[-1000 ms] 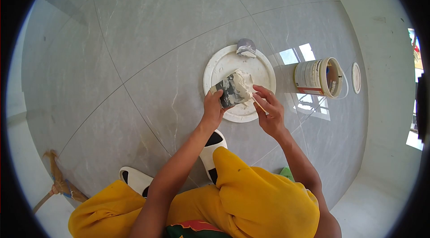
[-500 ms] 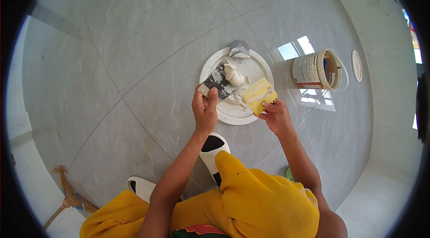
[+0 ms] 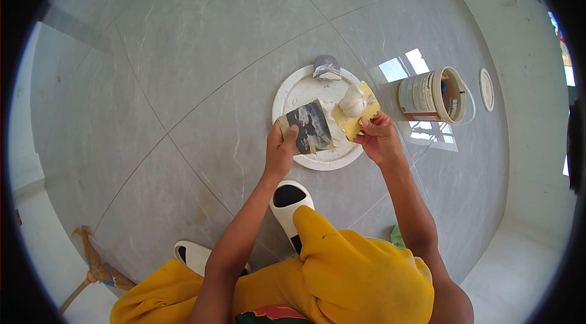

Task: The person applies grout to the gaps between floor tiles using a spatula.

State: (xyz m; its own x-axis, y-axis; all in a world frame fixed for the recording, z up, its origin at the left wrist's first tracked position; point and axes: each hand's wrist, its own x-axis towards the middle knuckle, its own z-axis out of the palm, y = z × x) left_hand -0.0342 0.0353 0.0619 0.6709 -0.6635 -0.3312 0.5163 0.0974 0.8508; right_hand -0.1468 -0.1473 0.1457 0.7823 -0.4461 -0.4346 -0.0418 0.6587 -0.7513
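My left hand (image 3: 282, 148) is closed on a dark flat scraper (image 3: 310, 127) smeared with white putty, thumb on its face. In my right hand (image 3: 379, 136) is a yellow notched spreader (image 3: 367, 107), pinched at its lower edge. A thick lump of white putty (image 3: 352, 102) sits on the spreader's face. Both tools are over a round white lid-like tray (image 3: 284, 93) with putty smears on it. At the tray's far rim rests a grey rounded piece (image 3: 326, 66) with putty along its lower edge.
A putty bucket (image 3: 421, 97) lies on its side on the tiled floor (image 3: 201, 68) at the right, its handle hanging out. A round lid (image 3: 486, 90) stands near the wall. My white slippers (image 3: 287, 201) are close to the tray. A broom (image 3: 97, 266) is at lower left.
The putty lump has passed from the dark scraper onto the yellow spreader. The scraper has turned and moved slightly down and right; the spreader has tilted and risen a little.
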